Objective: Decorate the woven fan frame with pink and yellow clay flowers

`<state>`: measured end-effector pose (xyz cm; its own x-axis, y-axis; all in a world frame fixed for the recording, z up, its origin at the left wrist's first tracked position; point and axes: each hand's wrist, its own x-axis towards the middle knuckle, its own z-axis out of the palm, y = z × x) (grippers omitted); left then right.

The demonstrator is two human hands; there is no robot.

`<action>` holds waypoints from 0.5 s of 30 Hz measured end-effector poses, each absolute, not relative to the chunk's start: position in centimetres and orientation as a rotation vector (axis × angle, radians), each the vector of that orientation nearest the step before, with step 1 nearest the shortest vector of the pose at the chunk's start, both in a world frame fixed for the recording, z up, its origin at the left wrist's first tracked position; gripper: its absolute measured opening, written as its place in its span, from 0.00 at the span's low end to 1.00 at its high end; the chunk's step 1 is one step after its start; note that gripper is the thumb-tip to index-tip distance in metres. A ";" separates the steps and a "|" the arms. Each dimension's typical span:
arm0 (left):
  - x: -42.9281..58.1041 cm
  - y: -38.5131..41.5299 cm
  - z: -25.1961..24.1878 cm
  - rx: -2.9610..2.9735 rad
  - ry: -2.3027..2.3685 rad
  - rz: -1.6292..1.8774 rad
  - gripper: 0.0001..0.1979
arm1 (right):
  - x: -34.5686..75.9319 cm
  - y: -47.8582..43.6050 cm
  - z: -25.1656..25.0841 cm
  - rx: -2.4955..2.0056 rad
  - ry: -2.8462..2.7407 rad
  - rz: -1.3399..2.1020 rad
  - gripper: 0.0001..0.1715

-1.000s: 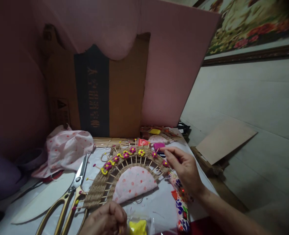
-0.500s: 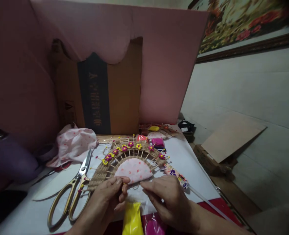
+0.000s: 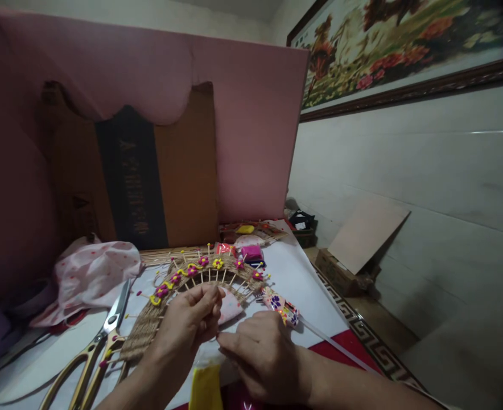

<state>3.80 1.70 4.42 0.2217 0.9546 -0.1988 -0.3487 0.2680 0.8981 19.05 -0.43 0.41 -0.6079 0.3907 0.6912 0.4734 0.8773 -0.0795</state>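
Note:
A woven straw arch (image 3: 149, 324) studded with pink and yellow clay flowers on sticks lies on the white table (image 3: 302, 285), with a pink dotted fabric half-disc (image 3: 230, 307) inside it. My left hand (image 3: 189, 327) rests over the arch, fingers pinched together near the fabric. My right hand (image 3: 262, 353) sits beside it, fingers curled and pinching toward the left fingertips. What they pinch is too small to name. A yellow clay pack (image 3: 205, 388) lies just below both hands.
Gold-handled scissors (image 3: 93, 347) lie left of the arch. Pink dotted cloth (image 3: 93, 276) is bunched at the left. Small clay packs (image 3: 251, 250) sit behind the arch. A patterned stick-shaped tool (image 3: 283, 310) lies to the right. Cardboard and pink board stand behind.
My right hand came back from the arch's far right edge to meet my left hand near the front. The view has shifted right and tilted up.

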 end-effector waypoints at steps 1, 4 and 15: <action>4.0 2.1 4.4 0.843 0.904 1.064 0.13 | 19.1 -0.4 0.4 -0.619 -2.280 -0.133 0.13; 4.7 3.3 4.5 0.875 0.909 1.111 0.13 | 19.3 -0.3 0.3 -0.606 -2.227 -0.132 0.14; 7.1 6.5 3.6 1.012 0.825 1.173 0.08 | 21.2 2.9 1.3 -1.006 -1.435 0.353 0.12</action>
